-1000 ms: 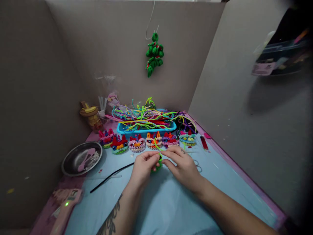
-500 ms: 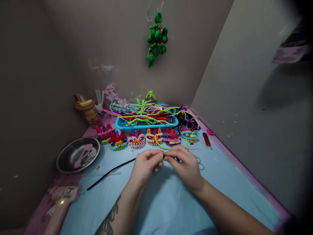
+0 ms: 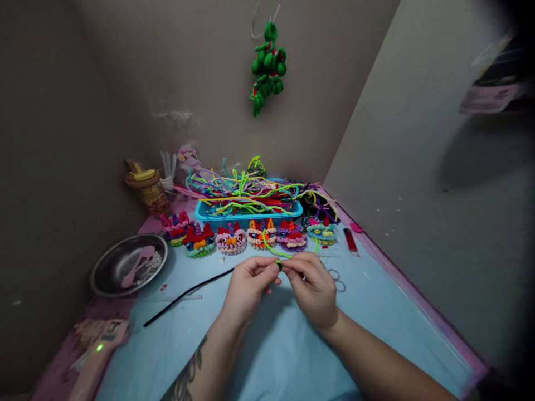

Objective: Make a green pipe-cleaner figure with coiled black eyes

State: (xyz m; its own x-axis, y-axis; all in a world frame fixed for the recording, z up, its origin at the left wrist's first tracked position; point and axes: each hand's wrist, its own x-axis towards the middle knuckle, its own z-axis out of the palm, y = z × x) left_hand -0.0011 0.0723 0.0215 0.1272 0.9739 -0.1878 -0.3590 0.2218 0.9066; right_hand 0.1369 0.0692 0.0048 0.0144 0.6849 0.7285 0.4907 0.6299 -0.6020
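Note:
My left hand (image 3: 247, 288) and my right hand (image 3: 314, 289) meet over the blue table mat (image 3: 276, 345), fingers pinched together on a small green pipe-cleaner piece (image 3: 277, 267). A thin lime-green strand (image 3: 271, 249) curls up and back from between my fingertips. Most of the green piece is hidden by my fingers. A long black pipe cleaner (image 3: 188, 295) lies on the mat just left of my left hand.
A row of several colourful pipe-cleaner figures (image 3: 246, 236) stands behind my hands. A blue tray (image 3: 246, 210) piled with pipe cleaners is farther back. A metal bowl (image 3: 125, 267) sits left, a pink device (image 3: 96, 356) near left, scissors (image 3: 337, 280) and a red lighter (image 3: 350, 239) right. A green ornament (image 3: 266, 67) hangs on the cardboard wall.
My hands lifted the green piece slightly off the mat and drew closer together; the view tilted a little, shifting the scene down and left.

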